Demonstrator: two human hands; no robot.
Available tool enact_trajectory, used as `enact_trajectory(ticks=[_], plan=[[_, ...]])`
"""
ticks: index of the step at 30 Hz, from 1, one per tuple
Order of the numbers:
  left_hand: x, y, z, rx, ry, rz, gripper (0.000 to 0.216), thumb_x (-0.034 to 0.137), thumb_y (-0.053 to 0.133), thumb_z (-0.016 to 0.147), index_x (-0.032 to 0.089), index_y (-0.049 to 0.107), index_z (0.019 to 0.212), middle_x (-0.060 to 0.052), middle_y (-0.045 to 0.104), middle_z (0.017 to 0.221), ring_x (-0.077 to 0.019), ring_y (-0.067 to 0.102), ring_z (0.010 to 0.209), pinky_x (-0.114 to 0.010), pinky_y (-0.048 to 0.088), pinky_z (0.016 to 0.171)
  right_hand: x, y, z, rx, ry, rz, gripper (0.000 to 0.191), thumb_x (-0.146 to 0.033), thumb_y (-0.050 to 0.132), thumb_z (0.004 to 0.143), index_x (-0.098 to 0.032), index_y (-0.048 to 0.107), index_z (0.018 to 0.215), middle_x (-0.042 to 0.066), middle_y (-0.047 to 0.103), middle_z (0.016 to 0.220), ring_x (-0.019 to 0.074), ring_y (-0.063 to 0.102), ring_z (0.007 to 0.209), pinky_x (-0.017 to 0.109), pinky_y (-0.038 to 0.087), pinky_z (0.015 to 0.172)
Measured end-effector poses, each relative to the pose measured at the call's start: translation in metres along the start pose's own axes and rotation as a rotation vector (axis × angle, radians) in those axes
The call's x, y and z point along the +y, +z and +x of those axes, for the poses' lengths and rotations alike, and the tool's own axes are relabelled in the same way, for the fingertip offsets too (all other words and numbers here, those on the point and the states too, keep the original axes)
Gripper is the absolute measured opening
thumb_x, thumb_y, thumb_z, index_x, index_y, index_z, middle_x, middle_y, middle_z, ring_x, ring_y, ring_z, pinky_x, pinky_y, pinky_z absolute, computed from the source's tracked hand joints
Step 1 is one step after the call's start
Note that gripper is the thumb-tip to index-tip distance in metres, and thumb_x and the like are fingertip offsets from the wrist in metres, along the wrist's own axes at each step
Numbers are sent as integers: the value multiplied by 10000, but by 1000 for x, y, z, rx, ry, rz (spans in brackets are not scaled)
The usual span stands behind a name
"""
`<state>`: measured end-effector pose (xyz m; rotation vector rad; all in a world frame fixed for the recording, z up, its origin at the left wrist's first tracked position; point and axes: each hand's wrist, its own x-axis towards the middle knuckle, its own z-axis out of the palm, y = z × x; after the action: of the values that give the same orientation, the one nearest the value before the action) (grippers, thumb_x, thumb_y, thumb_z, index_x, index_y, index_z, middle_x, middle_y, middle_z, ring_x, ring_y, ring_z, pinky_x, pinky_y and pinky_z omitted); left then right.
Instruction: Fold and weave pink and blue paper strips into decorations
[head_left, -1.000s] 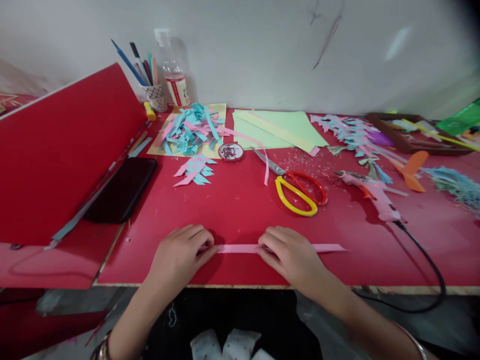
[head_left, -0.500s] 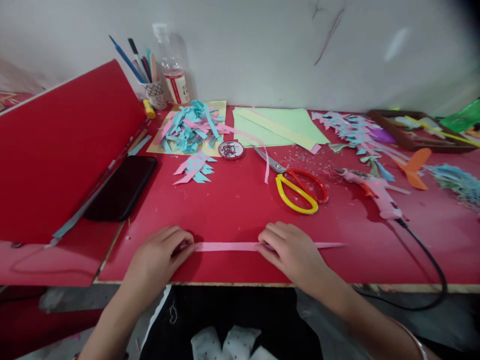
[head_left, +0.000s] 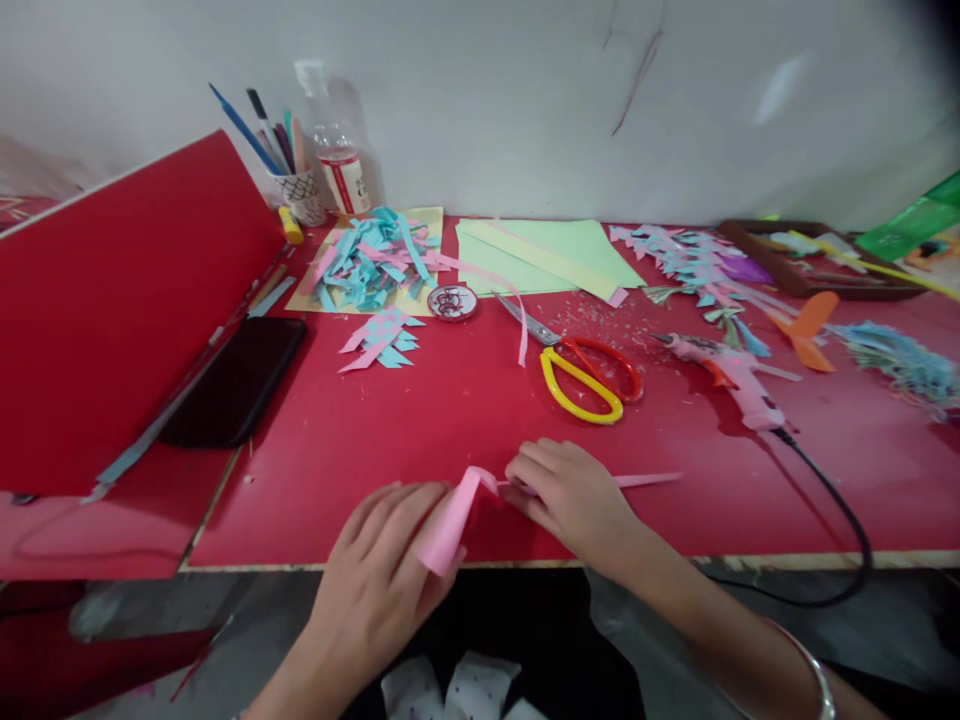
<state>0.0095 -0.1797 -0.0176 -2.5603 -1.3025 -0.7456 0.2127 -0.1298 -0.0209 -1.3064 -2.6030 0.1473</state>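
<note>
Since everything sits on the red table (head_left: 450, 420), that gets mentioned first, with the yellow-and-red scissors (head_left: 581, 375) used as the reference point. Well left of the scissors a black phone (head_left: 236, 380) is seen; right of them, a pink glue gun (head_left: 731, 375). Just nearer than the scissors the pink paper strip (head_left: 450, 520) is found: its left end is lifted and curled over, pinched by the left hand (head_left: 382, 580), while its middle is pressed flat under the closed fingers of the right hand (head_left: 574, 495). Looks like a fold is only begun, no crease is seen, and the right tail is left lying flat.
</note>
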Motion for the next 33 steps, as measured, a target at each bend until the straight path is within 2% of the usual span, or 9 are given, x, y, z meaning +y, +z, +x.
enact_trajectory(ticks=[2, 4, 5, 7, 9, 12, 16, 25, 33], plan=[[4, -5, -3, 205, -64, 3, 357, 179, 542, 707, 177, 474, 1057, -72, 550, 910, -178, 522, 853, -315, 447, 750, 1, 1, 0, 10, -12, 11, 206, -287, 447, 811, -170, 505, 652, 5, 515, 639, 125, 415, 604, 246, 245, 556], [7, -9, -1, 276, -29, 3, 377, 209, 567, 693, 200, 481, 1060, -59, 544, 902, -179, 515, 865, -322, 434, 776, 2, 2, -1, 26, -18, 15, 203, -279, 440, 813, -168, 506, 656, 7, 514, 641, 125, 412, 602, 246, 245, 560], [9, -9, 2, 237, 12, 4, 369, 229, 556, 704, 203, 487, 1065, -53, 552, 915, -176, 510, 886, -322, 415, 812, 2, 3, -1, 31, -22, 16, 200, -278, 439, 814, -168, 507, 661, 8, 515, 643, 126, 411, 603, 246, 245, 562], [13, -5, 9, 48, 103, 6, 366, 303, 500, 748, 185, 491, 1095, -46, 570, 990, -170, 493, 954, -308, 358, 891, 2, 3, -2, 30, -24, 20, 185, -280, 446, 810, -169, 509, 676, 9, 517, 653, 130, 413, 613, 248, 247, 568], [16, 5, 15, -121, 146, 23, 452, 428, 418, 779, 153, 479, 1131, -52, 557, 1082, -175, 464, 1015, -301, 311, 931, 2, 3, -2, 20, -14, 24, 157, -265, 457, 804, -172, 508, 688, 8, 518, 663, 134, 417, 627, 249, 252, 576], [19, 18, 14, -226, 129, 66, 562, 523, 348, 776, 128, 463, 1158, -73, 539, 1120, -189, 450, 1027, -328, 279, 945, 1, 1, -3, 12, 11, 33, 156, -249, 454, 806, -172, 502, 678, 7, 514, 662, 134, 419, 634, 248, 257, 583], [16, 22, 5, -254, 94, 87, 538, 502, 360, 781, 139, 452, 1166, -74, 523, 1123, -189, 448, 1016, -359, 241, 968, 0, 0, -2, 12, 16, 51, 200, -283, 437, 817, -168, 504, 668, 8, 514, 654, 128, 418, 621, 243, 260, 577], [23, 19, 1, -215, 34, 111, 502, 447, 396, 783, 121, 457, 1160, -60, 573, 1009, -185, 467, 934, -382, 205, 978, 0, 1, -2, 26, 36, 59, 154, -262, 484, 789, -169, 515, 671, 7, 522, 650, 131, 436, 626, 246, 266, 575], [27, 11, 2, -268, -33, 193, 509, 491, 409, 762, 138, 505, 1116, -66, 569, 981, -207, 461, 916, -410, 286, 914, 2, 2, -2, 16, 32, 84, 146, -257, 479, 792, -173, 502, 675, 8, 523, 664, 136, 440, 640, 251, 269, 589]])
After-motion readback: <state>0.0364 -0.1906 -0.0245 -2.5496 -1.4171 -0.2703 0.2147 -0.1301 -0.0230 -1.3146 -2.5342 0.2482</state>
